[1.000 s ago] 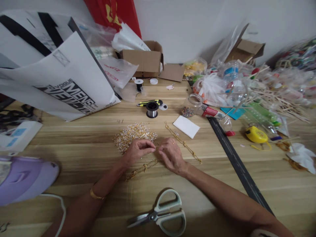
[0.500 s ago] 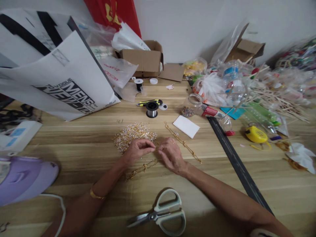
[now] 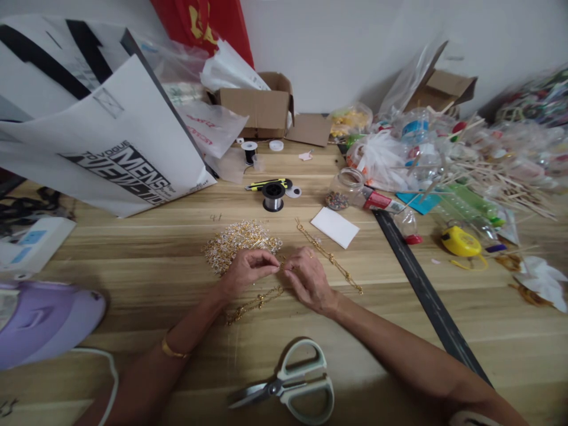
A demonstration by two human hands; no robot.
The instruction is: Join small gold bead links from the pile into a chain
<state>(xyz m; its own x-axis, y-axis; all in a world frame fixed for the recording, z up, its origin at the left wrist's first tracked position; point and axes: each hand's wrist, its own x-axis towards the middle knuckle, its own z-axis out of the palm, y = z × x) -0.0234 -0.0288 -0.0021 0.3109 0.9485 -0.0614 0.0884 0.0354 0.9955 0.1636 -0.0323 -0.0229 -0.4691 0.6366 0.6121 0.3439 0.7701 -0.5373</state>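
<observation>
My left hand (image 3: 251, 269) is closed in a pinch, thumb and forefinger pressed together at the middle of the table. Facing it, my right hand (image 3: 309, 277) also pinches, its fingertips almost meeting the left ones. A tiny gold piece shows between the fingertips, too small to make out its kind. A heap of gold and silver-white beads and rings (image 3: 237, 241) lies just beyond my left hand. One gold beaded chain (image 3: 260, 300) rests on the near side of the hands. Another gold chain (image 3: 332, 258) stretches past my right hand.
Scissors (image 3: 284, 387) lie near the front edge. Beyond the heap are a wire spool (image 3: 273, 198), a utility knife (image 3: 261, 185), a white card (image 3: 335, 227) and a bead jar (image 3: 345, 189). A purple iron (image 3: 48, 322) is at left, a yellow tape measure (image 3: 461, 241) at right.
</observation>
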